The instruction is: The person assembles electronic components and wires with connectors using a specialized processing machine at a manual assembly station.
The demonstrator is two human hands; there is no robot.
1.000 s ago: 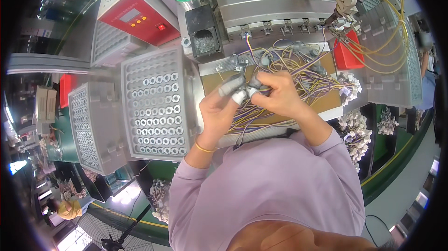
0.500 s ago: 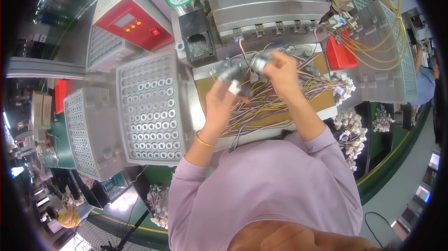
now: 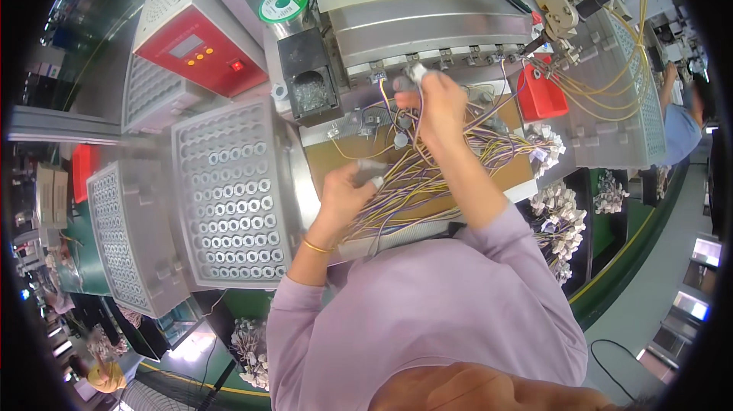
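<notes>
My right hand is raised near the row of metal clips on the machine's front edge, fingertips closed. A blurred small grey part shows at its fingers, with a wire trailing down. My left hand is lower, beside the near left end of a bundle of yellow, purple and white wires. Its thumb and index finger are apart, with pale covers on the tips, and I see nothing between them. Several small round grey parts lie on the brown board between the hands.
A grey tray of metal rings stands at left, below a red and white control box. A solder reel sits behind a black holder. At right are a red bin, the soldering head and white connectors.
My left hand has dropped toward the wires and no longer shows the dark part it held. My right hand has risen toward the clips. The whole view has shifted slightly.
</notes>
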